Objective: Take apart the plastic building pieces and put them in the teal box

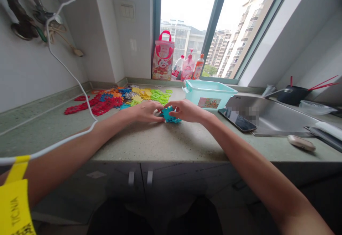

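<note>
Teal interlocking plastic pieces (169,114) lie in a small cluster on the counter, between my two hands. My right hand (184,110) pinches one of these pieces from the right, thumb and fingers closed on it. On the other side, my left hand (149,111) rests with its fingertips against the same cluster, thumb low and fingers curled round its edge. Just behind my left hand spreads a pile of similar flat pieces sorted by colour: red ones (107,103), yellow ones (141,93) and lime green ones (160,96), with some blue and orange among them.
A light teal plastic bin (211,89) stands behind my right hand. A phone (237,119) lies at the rim of the steel sink (272,117). Bottles (187,67) and a pink bag (162,60) line the windowsill. A white cable (69,69) hangs across the left side.
</note>
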The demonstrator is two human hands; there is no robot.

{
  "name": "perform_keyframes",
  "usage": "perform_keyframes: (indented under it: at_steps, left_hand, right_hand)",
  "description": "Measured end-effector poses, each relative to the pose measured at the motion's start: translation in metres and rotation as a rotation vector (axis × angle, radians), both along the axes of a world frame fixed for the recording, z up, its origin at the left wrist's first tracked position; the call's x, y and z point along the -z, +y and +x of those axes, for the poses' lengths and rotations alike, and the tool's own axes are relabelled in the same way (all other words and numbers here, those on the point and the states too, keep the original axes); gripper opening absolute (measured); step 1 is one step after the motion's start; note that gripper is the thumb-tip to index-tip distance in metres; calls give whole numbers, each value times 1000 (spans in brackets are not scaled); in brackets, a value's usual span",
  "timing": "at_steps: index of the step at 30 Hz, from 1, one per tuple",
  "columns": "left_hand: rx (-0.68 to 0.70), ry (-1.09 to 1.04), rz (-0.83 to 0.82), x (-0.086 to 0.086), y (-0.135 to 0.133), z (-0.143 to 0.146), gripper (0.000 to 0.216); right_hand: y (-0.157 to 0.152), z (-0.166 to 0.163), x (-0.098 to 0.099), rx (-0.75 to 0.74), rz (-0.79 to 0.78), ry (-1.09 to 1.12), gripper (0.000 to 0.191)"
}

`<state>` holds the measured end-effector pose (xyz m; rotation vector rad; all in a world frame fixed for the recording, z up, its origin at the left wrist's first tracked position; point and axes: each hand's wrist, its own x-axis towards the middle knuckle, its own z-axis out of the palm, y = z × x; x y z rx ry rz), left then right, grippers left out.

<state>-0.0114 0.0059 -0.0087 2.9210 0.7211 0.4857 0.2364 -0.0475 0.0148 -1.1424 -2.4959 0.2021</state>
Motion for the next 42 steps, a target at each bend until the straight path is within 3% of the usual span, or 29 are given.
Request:
perform_keyframes:
  at_steps: [42]
  left_hand:
    - [27, -18, -41, 2, 4, -2, 27]
  right_hand:
    - [-2, -1, -2, 19, -1, -25, 36]
